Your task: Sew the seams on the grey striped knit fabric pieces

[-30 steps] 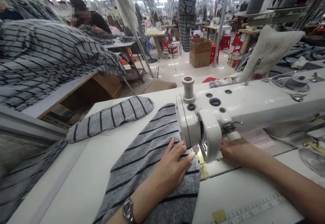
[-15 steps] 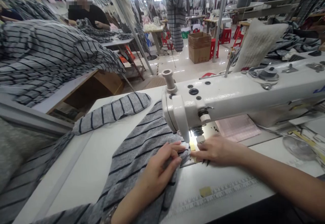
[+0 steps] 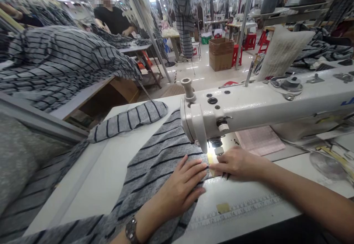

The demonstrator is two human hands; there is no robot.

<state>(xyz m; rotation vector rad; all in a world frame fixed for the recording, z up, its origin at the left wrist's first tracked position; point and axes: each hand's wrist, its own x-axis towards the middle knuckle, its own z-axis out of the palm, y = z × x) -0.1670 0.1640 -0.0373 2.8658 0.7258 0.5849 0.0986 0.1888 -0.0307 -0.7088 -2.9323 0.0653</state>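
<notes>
Grey fabric with dark stripes (image 3: 160,155) lies on the white sewing table, its right edge at the needle area of a white sewing machine (image 3: 243,104). My left hand (image 3: 184,187) rests on this fabric, palm down, fingers spread towards the needle. Just right of the fabric edge, my right hand (image 3: 235,164) is closed beside the presser foot, thumb and forefinger low over the lit plate. Two dark pointed tips stick out beneath it; what it holds is mostly hidden. Yellow tape (image 3: 210,159) shows between the hands.
A striped piece (image 3: 129,120) lies at the table's back left. Pink cloth (image 3: 260,140) sits under the machine arm. A printed ruler (image 3: 235,213) runs along the front edge. A striped fabric heap (image 3: 63,56), a person (image 3: 110,17) and a cardboard box (image 3: 221,54) are beyond.
My left hand's fingers have straightened and spread flat on the fabric. My right hand stays beside the presser foot. The camera view has shifted slightly left.
</notes>
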